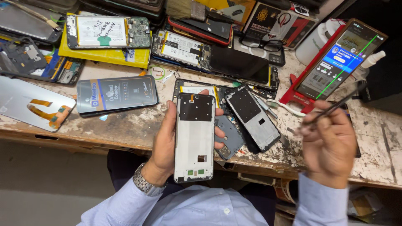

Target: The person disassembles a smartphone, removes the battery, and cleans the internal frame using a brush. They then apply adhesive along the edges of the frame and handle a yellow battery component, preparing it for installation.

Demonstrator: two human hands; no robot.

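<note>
Nearest, the left hand (165, 144) grips a phone frame (194, 138) by its long edges, thumb on the right edge and fingers wrapped round the left, holding it upright over the surface's (125, 125) front edge. The frame's back faces up: a white panel with a black patch at its top and small green contacts near the bottom. A metal watch (144, 182) sits on that wrist.

At 3 o'clock from the frame, the right hand (328, 144) is blurred and closed around thin dark tweezers (335, 104), whose tips point toward 1 o'clock. This hand is well apart from the frame.

Just beside the frame at 2 o'clock lie a second frame (253, 117), tilted, and a grey cover (228, 136) partly under it. At 9 o'clock from the held frame a dark screen box (117, 94) rests flat, and further out at 9 o'clock a silver panel (31, 106) with an orange flex cable.

Beyond the right hand, at 1 o'clock, a lit phone (339, 58) with a green line across its display leans on a red stand (293, 94). At 12 o'clock, far back, two opened phones (109, 31) with white batteries lie among a heap of parts, one on a yellow pad (104, 56), with black glasses (261, 42) to their right.
</note>
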